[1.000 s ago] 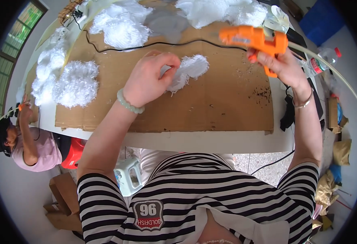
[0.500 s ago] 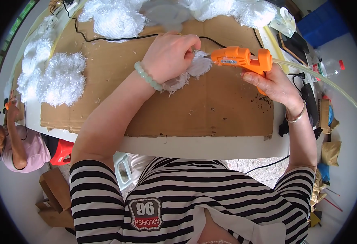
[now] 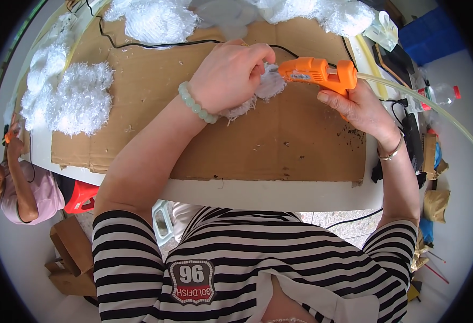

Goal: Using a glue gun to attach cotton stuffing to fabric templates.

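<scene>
White desk (image 3: pixel 279 194) carries a flat brown cardboard sheet (image 3: pixel 279 140) as work surface; fluffy white fibre tufts (image 3: pixel 80 99) heaped along its far and left edges. Left hand (image 3: pixel 228 75) is clenched over a small white fluffy fibre pad (image 3: pixel 268 86), pinning it to the cardboard mid-sheet. Right hand (image 3: pixel 357 105) grips the orange hot-glue gun (image 3: pixel 317 72), fingers wrapped round the handle, nozzle touching the pad just beside the left fingertips (image 3: pixel 260 56). My read: gluing step. Keep the bead short, nozzle angled away from the fingertips, hold the pad flat till it sets. Watch the black power cord (image 3: pixel 155 44) and the clear glue stick (image 3: pixel 408 94) for snags.
</scene>
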